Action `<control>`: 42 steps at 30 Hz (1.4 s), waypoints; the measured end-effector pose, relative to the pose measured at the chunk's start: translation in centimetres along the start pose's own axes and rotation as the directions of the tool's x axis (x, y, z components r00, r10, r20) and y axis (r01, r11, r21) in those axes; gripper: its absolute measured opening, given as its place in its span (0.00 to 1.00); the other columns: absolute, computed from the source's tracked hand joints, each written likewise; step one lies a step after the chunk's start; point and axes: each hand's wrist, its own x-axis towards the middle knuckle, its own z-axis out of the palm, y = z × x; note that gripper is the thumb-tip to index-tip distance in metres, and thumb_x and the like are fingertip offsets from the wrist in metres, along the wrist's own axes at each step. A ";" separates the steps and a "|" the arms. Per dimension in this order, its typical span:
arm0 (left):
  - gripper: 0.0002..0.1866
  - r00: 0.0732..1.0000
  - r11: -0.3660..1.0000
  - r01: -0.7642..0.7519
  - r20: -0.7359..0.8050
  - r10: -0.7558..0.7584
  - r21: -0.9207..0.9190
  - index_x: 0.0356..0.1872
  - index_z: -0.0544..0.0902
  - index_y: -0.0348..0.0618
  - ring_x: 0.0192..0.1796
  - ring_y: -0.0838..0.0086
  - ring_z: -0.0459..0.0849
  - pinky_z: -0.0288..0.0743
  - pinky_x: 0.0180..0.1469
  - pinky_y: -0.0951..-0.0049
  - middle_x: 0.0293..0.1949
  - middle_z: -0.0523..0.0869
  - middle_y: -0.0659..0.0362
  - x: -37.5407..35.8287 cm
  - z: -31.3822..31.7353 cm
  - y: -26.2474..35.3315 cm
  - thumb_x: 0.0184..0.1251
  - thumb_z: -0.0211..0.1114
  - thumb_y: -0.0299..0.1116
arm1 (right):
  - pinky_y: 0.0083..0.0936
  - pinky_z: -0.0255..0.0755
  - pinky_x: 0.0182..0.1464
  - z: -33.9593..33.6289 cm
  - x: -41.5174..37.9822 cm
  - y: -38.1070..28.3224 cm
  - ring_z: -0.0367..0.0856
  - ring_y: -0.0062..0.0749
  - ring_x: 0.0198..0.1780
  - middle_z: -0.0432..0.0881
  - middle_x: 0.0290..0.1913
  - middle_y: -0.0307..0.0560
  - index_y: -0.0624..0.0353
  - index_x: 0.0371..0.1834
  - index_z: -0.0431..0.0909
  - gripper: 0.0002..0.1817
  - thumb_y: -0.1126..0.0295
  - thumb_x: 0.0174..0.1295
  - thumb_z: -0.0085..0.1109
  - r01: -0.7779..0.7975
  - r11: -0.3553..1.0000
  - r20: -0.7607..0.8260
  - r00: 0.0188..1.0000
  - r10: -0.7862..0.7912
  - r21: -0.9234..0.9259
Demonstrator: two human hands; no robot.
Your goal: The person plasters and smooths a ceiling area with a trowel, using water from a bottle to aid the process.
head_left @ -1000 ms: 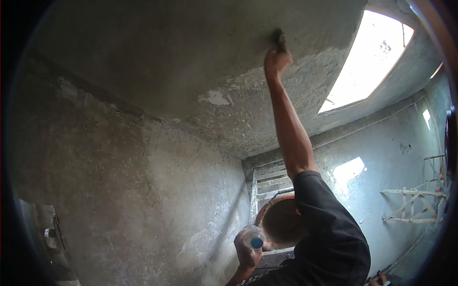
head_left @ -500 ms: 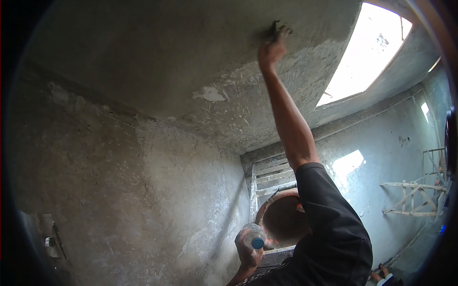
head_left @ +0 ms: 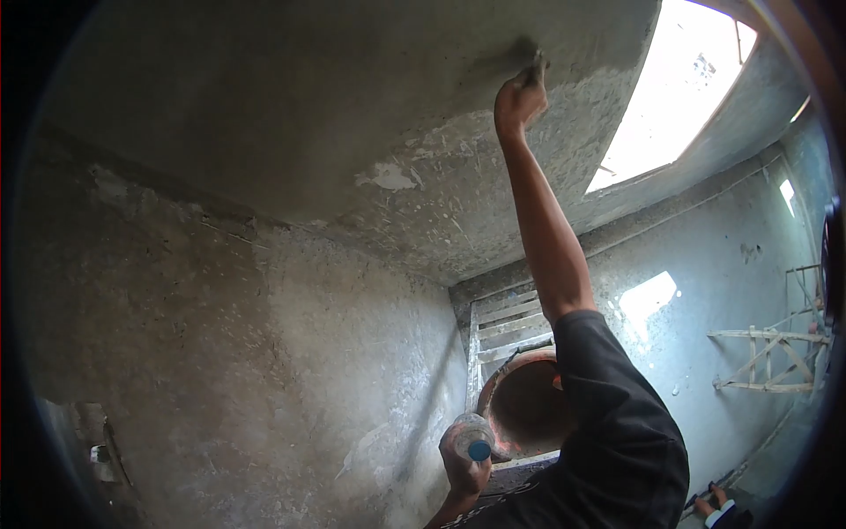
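Observation:
My right hand (head_left: 522, 101) is raised overhead at the ceiling, its fingers wrapped round a dark hand tool (head_left: 532, 69). Blur and the fingers hide the tool's exact kind. It is at the damp, smooth grey plaster (head_left: 352, 79), close to where this meets a rougher, scratched strip (head_left: 441, 212). Low in the view, my left hand (head_left: 467, 472) is closed round a clear plastic bottle (head_left: 470, 430) with a blue cap (head_left: 478, 450). Beside the bottle is a round reddish-orange tub (head_left: 495, 397); my right sleeve covers part of it.
A slatted wooden ladder or rack (head_left: 507, 322) stands behind the tub. A bright opening (head_left: 674, 97) pierces the ceiling at upper right. Against the right wall is a wooden trestle frame (head_left: 767, 360). Part of a person (head_left: 712, 507) shows at bottom right. A bare wall (head_left: 220, 353) rises at left.
My right hand has moved slightly right and down along the ceiling with the tool. My left hand still holds the bottle; the whole view has shifted a little.

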 end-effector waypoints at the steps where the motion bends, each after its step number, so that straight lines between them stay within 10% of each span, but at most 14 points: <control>1: 0.33 1.000 1.000 -0.004 0.000 0.004 0.002 0.59 0.65 0.34 0.54 0.46 0.75 0.68 0.59 0.51 0.52 0.74 0.43 0.0 0.1 0.0 0.52 0.69 0.27 | 0.38 0.74 0.56 0.5 0.1 1.0 0.76 0.56 0.60 0.74 0.60 0.68 0.69 0.64 0.70 0.28 0.81 0.56 0.48 0.159 0.987 -0.022 0.987 -0.160 -0.034; 9: 0.32 1.000 1.000 -0.010 -0.007 0.011 0.020 0.59 0.65 0.34 0.54 0.48 0.76 0.69 0.59 0.53 0.52 0.74 0.44 0.4 0.2 0.0 0.53 0.69 0.28 | 0.40 0.70 0.62 -1.2 -5.7 0.4 0.75 0.62 0.59 0.66 0.67 0.67 0.64 0.70 0.63 0.35 0.84 0.52 0.45 0.105 0.981 0.480 0.877 -0.012 -0.166; 12: 0.32 1.000 1.000 -0.012 -0.016 0.013 0.022 0.59 0.65 0.34 0.54 0.48 0.76 0.69 0.59 0.53 0.52 0.74 0.44 0.3 0.3 0.1 0.54 0.69 0.28 | 0.41 0.74 0.57 -3.2 -3.1 -0.8 0.79 0.60 0.54 0.66 0.67 0.67 0.63 0.68 0.66 0.32 0.82 0.54 0.46 -0.200 0.970 0.529 0.814 0.241 -0.135; 15: 0.31 1.000 1.000 -0.016 -0.019 0.016 0.026 0.59 0.65 0.34 0.54 0.48 0.76 0.69 0.59 0.53 0.52 0.73 0.44 0.4 0.3 0.1 0.54 0.69 0.28 | 0.42 0.74 0.56 -1.4 0.5 -0.7 0.78 0.58 0.56 0.69 0.65 0.67 0.62 0.67 0.69 0.31 0.82 0.55 0.46 -0.210 0.976 0.160 0.963 0.216 -0.057; 17: 0.31 1.000 0.999 -0.020 -0.020 0.021 0.033 0.59 0.65 0.34 0.54 0.49 0.76 0.69 0.59 0.54 0.52 0.73 0.44 0.1 0.3 0.1 0.54 0.69 0.28 | 0.44 0.73 0.55 1.7 1.3 2.7 0.77 0.59 0.57 0.71 0.63 0.66 0.59 0.67 0.69 0.31 0.83 0.55 0.47 0.290 0.952 -0.071 0.952 -0.298 -0.100; 20: 0.31 0.999 0.999 -0.029 -0.030 0.030 0.039 0.59 0.65 0.34 0.54 0.49 0.76 0.70 0.59 0.54 0.52 0.73 0.44 0.6 0.2 0.3 0.55 0.68 0.29 | 0.44 0.73 0.56 3.4 -3.1 0.6 0.77 0.58 0.58 0.72 0.62 0.66 0.57 0.67 0.69 0.33 0.84 0.53 0.47 0.067 0.991 0.084 0.995 -0.057 -0.118; 26: 0.31 0.999 0.999 -0.022 -0.029 0.023 0.040 0.59 0.65 0.34 0.54 0.50 0.76 0.70 0.59 0.55 0.52 0.73 0.44 0.3 0.3 0.7 0.56 0.68 0.29 | 0.34 0.78 0.43 -1.2 -7.8 0.2 0.84 0.51 0.49 0.81 0.52 0.63 0.64 0.59 0.77 0.20 0.76 0.64 0.50 0.255 0.967 0.476 0.849 -0.231 0.014; 29: 0.31 1.000 0.999 -0.010 -0.025 0.011 0.031 0.59 0.65 0.34 0.54 0.50 0.76 0.70 0.59 0.55 0.52 0.73 0.44 0.2 0.2 0.6 0.55 0.68 0.28 | 0.31 0.76 0.38 -1.6 -2.0 -1.0 0.85 0.46 0.40 0.83 0.47 0.63 0.62 0.59 0.77 0.19 0.71 0.67 0.50 -0.111 0.993 0.119 0.987 0.105 0.047; 33: 0.30 1.000 1.000 0.000 -0.026 0.000 0.025 0.59 0.65 0.34 0.54 0.50 0.76 0.70 0.59 0.55 0.52 0.73 0.44 0.2 0.4 0.5 0.55 0.68 0.28 | 0.30 0.75 0.34 3.3 0.4 1.1 0.82 0.43 0.29 0.85 0.45 0.62 0.62 0.61 0.76 0.23 0.76 0.62 0.49 0.144 0.984 -0.053 0.987 -0.150 -0.105; 34: 0.30 1.000 1.000 0.000 -0.026 0.000 0.019 0.59 0.65 0.34 0.54 0.50 0.76 0.70 0.59 0.55 0.52 0.73 0.44 0.1 0.5 0.4 0.55 0.68 0.28 | 0.34 0.75 0.43 4.6 -1.0 1.2 0.83 0.49 0.40 0.83 0.49 0.63 0.60 0.63 0.74 0.26 0.80 0.58 0.48 0.109 0.989 -0.049 0.992 -0.115 -0.102; 38: 0.30 1.000 1.000 0.004 -0.022 -0.004 0.024 0.59 0.65 0.33 0.54 0.50 0.76 0.70 0.59 0.55 0.52 0.73 0.44 0.2 0.7 0.6 0.55 0.68 0.27 | 0.36 0.76 0.52 2.3 -6.8 -3.5 0.82 0.55 0.50 0.81 0.53 0.63 0.57 0.64 0.74 0.27 0.82 0.58 0.46 0.034 0.998 0.262 0.964 -0.048 0.058; 41: 0.30 1.000 1.000 0.000 -0.021 0.000 0.022 0.58 0.65 0.33 0.54 0.50 0.76 0.70 0.59 0.55 0.52 0.73 0.44 0.1 0.6 0.5 0.55 0.68 0.27 | 0.35 0.76 0.51 0.0 -7.6 -5.1 0.84 0.52 0.48 0.82 0.52 0.62 0.58 0.62 0.75 0.25 0.82 0.60 0.47 0.366 0.911 0.426 0.806 -0.412 0.187; 42: 0.30 1.000 1.000 -0.002 -0.021 0.002 0.018 0.58 0.65 0.33 0.54 0.50 0.76 0.70 0.59 0.55 0.52 0.73 0.44 0.1 0.7 0.5 0.55 0.68 0.27 | 0.35 0.77 0.51 -1.2 -6.0 -6.4 0.84 0.51 0.49 0.82 0.52 0.62 0.58 0.61 0.76 0.24 0.82 0.60 0.48 -0.043 0.991 0.484 0.875 -0.023 0.125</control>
